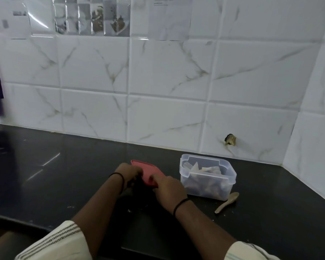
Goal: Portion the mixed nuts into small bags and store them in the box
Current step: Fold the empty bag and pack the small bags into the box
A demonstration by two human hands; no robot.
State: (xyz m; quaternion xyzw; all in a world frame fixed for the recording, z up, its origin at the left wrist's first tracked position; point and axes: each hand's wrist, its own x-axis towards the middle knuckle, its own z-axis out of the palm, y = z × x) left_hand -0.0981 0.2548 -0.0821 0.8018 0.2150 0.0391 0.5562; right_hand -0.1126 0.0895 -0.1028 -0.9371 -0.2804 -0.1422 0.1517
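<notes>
1. Holding the red lid [148, 172] at its near edge, the left hand [129, 175] and the right hand [167, 186] both have fingers curled round it, and it sits tilted, its near edge raised off the black worktop [64, 175].
2. Just right of the lid stands the clear box [207, 177], open, with small filled bags [206, 170] packed inside; the portioning looks finished and closing is likely next.
3. Risk: bag tops stand about level with the rim, so a lid pressed down could trap one and fail to seal.
4. Risk: the box stands just beside the right hand; a careless swing could nudge it into the spoon [227, 202], which lies touching or just beside its near corner.
5. Risk: a loose hold on one edge could let the lid slip.
6. Count: one lid, one box, one spoon, two hands; the bags are too jumbled to count, though there are several.
</notes>
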